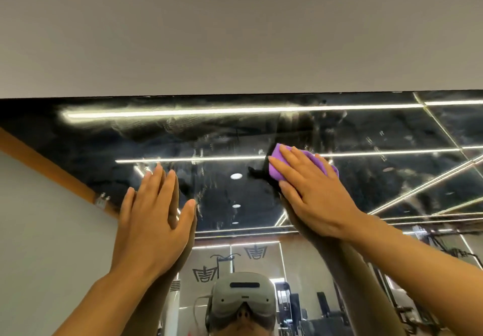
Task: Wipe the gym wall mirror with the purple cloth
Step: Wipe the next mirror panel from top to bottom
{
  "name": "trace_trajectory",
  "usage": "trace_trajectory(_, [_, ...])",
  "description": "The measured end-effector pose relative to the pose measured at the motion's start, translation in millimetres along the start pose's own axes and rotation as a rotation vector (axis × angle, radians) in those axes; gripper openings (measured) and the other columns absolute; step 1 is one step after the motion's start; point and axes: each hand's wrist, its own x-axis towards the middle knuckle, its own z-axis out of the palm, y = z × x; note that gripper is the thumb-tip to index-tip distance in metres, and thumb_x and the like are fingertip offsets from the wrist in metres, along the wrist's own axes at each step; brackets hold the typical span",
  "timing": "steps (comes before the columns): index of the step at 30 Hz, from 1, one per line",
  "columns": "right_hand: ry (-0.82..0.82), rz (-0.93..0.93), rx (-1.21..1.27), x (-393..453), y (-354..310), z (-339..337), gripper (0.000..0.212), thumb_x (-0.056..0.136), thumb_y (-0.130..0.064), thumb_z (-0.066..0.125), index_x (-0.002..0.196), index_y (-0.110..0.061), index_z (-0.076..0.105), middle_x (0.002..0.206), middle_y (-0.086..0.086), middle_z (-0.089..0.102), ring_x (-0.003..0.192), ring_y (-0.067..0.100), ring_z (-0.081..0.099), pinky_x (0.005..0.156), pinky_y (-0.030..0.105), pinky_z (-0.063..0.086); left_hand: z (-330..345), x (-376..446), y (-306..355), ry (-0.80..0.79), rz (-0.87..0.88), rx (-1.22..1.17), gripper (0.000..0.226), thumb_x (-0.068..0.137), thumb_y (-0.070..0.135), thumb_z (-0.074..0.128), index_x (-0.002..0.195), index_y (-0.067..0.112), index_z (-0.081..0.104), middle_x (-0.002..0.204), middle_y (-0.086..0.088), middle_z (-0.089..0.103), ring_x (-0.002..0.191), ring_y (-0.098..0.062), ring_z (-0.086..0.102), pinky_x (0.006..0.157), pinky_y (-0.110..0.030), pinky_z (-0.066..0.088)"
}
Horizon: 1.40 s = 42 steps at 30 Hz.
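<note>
Purple cloth [281, 164] is pressed flat against the mirror [366, 137] under the right hand [311, 189], high on the glass and a little below its top edge. The right hand's fingers [283, 168] are laid out straight and spread over the cloth, pressing it rather than curling round it; only the cloth's left part and a strip past the knuckles are seen. The left hand [154, 220] is laid flat on the glass to the left, well apart from the cloth, fingers straight and close together, thumb out, nothing held.

No containers are seen.

The mirror's top edge is met by a plain grey wall [235, 35] above. The pane's left limit is close beside the left hand, where a reflected orange band [47, 168] ends. Streaks and smears [183, 124] are seen across the upper glass, heaviest along the reflected light strips [235, 111]. Open glass lies between the hands and to the right of the cloth. A headset [241, 296] and gym equipment [300, 307] are reflected in the lower glass.
</note>
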Motion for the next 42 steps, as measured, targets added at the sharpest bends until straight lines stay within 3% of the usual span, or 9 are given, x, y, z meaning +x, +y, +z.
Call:
trace_trajectory(4, [-0.027, 0.060, -0.049, 74.6, 23.4, -12.5, 0.062, 0.099, -0.051, 0.012, 0.159, -0.034, 0.013, 0.168, -0.009, 0.002, 0.153, 0.007, -0.002, 0.124, 0.038, -0.008, -0.1, 1.0, -3.1, -0.002, 0.002, 0.013, 0.086, 0.078, 0.077, 0.004, 0.153, 0.034, 0.003, 0.160, 0.016, -0.006, 0.144, 0.001, -0.015, 0.116, -0.026, -0.014])
trace_trajectory(10, [0.020, 0.176, -0.052, 99.8, 16.1, -11.1, 0.054, 0.108, -0.044, 0.026, 0.160, -0.029, 0.016, 0.168, -0.003, 0.008, 0.155, 0.015, 0.003, 0.123, 0.046, -0.002, -0.1, -3.5, -5.9, 0.001, 0.017, 0.011, 0.086, 0.082, 0.074, 0.007, 0.156, 0.030, 0.013, 0.162, 0.013, 0.001, 0.144, 0.003, -0.012, 0.117, -0.026, -0.011])
trace_trajectory(17, [-0.184, -0.343, 0.081, -16.3, -37.7, 3.9, 0.052, 0.103, -0.053, 0.020, 0.154, -0.044, 0.023, 0.164, -0.019, 0.012, 0.152, -0.001, -0.001, 0.123, 0.031, -0.012, -4.3, -12.9, -13.4, -0.017, 0.028, 0.014, 0.082, 0.082, 0.074, 0.005, 0.155, 0.035, 0.009, 0.159, 0.020, -0.004, 0.144, 0.005, -0.014, 0.117, -0.024, -0.012])
trace_trajectory(22, [-0.255, -0.468, 0.034, 2.9, -22.3, -1.2, 0.050, 0.105, -0.051, 0.022, 0.155, -0.045, 0.022, 0.164, -0.021, 0.015, 0.152, -0.002, 0.001, 0.124, 0.031, -0.008, -9.3, -15.1, -16.5, -0.033, 0.040, -0.002, 0.079, 0.082, 0.075, 0.007, 0.152, 0.040, 0.008, 0.160, 0.021, -0.002, 0.146, 0.004, -0.009, 0.119, -0.027, -0.006])
trace_trajectory(26, [-0.080, -0.216, 0.065, 66.7, 7.4, -9.5, 0.051, 0.104, -0.052, 0.019, 0.153, -0.042, 0.023, 0.164, -0.018, 0.016, 0.149, -0.005, 0.004, 0.126, 0.037, -0.002, -11.6, -16.6, -18.7, -0.035, 0.062, 0.010, 0.074, 0.082, 0.075, 0.005, 0.149, 0.045, 0.002, 0.158, 0.026, -0.010, 0.144, 0.009, -0.015, 0.118, -0.023, -0.010])
trace_trajectory(29, [0.079, 0.110, 0.097, 113.0, 19.5, -17.4, 0.045, 0.110, -0.029, 0.032, 0.154, -0.025, 0.034, 0.164, -0.004, 0.027, 0.151, 0.014, 0.018, 0.124, 0.037, 0.002, -11.3, -17.4, -18.8, -0.025, 0.058, 0.004, 0.073, 0.081, 0.076, 0.004, 0.148, 0.046, -0.001, 0.157, 0.027, -0.012, 0.143, 0.010, -0.018, 0.117, -0.021, -0.013])
trace_trajectory(32, [0.184, 0.264, 0.080, 125.4, 9.8, -11.0, 0.034, 0.107, -0.018, 0.037, 0.137, -0.013, 0.052, 0.143, 0.008, 0.049, 0.137, 0.029, 0.040, 0.116, 0.037, 0.017, -8.2, -17.9, -21.0, -0.016, 0.064, 0.005, 0.072, 0.083, 0.075, 0.004, 0.148, 0.045, 0.000, 0.157, 0.026, -0.010, 0.140, 0.013, -0.020, 0.116, -0.020, -0.014])
trace_trajectory(37, [0.083, -0.007, 0.146, 73.8, -34.8, 4.5, 0.051, 0.103, -0.032, 0.034, 0.153, -0.022, 0.040, 0.162, -0.004, 0.030, 0.151, 0.012, 0.020, 0.122, 0.025, -0.002, -7.0, -18.1, -23.3, -0.009, 0.073, 0.002, 0.070, 0.084, 0.073, 0.004, 0.148, 0.045, -0.001, 0.159, 0.024, -0.008, 0.142, 0.011, -0.020, 0.115, -0.019, -0.017])
trace_trajectory(42, [-0.161, -0.302, 0.164, -8.0, -80.0, 17.2, 0.050, 0.102, -0.045, 0.018, 0.151, -0.045, 0.021, 0.160, -0.025, 0.012, 0.148, -0.011, -0.003, 0.122, 0.023, -0.011, -10.5, -16.8, -21.9, -0.018, 0.073, -0.011, 0.073, 0.082, 0.073, 0.004, 0.148, 0.043, 0.000, 0.160, 0.022, -0.005, 0.147, 0.005, -0.011, 0.111, -0.015, -0.020])
